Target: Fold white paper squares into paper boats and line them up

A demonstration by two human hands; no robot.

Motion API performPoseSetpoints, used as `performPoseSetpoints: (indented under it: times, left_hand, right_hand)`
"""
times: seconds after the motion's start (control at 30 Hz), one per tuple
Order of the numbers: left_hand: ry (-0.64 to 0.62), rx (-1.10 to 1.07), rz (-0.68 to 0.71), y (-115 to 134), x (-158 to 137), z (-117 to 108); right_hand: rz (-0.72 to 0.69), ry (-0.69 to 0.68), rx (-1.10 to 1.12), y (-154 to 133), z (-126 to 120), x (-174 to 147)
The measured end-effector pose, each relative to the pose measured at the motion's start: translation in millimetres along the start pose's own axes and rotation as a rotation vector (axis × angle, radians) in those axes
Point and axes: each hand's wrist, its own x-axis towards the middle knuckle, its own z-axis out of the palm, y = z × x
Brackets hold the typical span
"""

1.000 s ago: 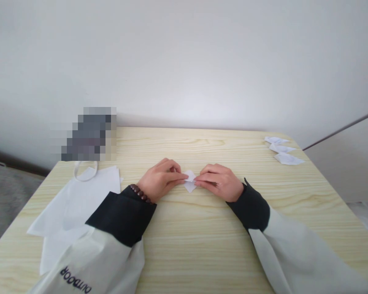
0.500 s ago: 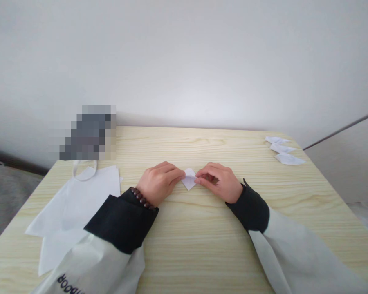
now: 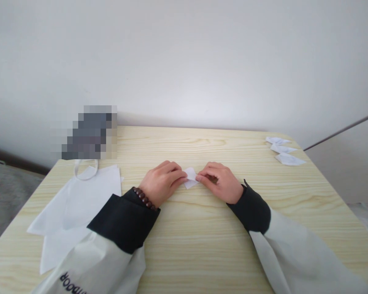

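Observation:
A small folded piece of white paper (image 3: 190, 175) is held just over the middle of the table, between my two hands. My left hand (image 3: 164, 181), with a dark bead bracelet at the wrist, pinches its left side. On the other side my right hand (image 3: 219, 180) grips the right corner between thumb and forefinger. The fingertips hide both side edges of the paper.
White paper sheets (image 3: 76, 204) lie overlapping at the left, with a roll of white tape (image 3: 86, 178) at their top edge. Behind stands a blurred dark object (image 3: 87, 136). Three folded white paper pieces (image 3: 290, 159) lie at the far right. A wall borders the wooden table (image 3: 196, 253).
The small folded paper has turned slightly and its lower point is less sharp. Both hands keep their pinch and have hardly moved. The view has shifted a little.

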Motion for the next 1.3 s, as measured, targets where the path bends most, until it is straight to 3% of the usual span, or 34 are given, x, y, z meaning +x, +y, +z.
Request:
performPoseSetpoints:
  times: [0.27, 0.53, 0.77, 1.0, 1.3]
  left_hand:
    - [-0.084, -0.052, -0.066, 3, 3, 1]
    - [-0.098, -0.076, -0.116, 7, 4, 0]
    - [-0.182, -0.112, -0.177, 9, 5, -3]
    - [-0.16, -0.114, -0.162, 10, 3, -4]
    - [-0.063, -0.116, -0.208, 10, 4, 2]
  right_hand:
    - [-0.048, -0.032, 0.072, 0, -4, -2]
    - [0.067, 0.016, -0.066, -3, 5, -1]
    - [0.094, 0.032, -0.101, -4, 7, 0]
    - [0.082, -0.035, -0.012, 0, 2, 0]
    - [0.077, 0.051, -0.089, -2, 9, -1]
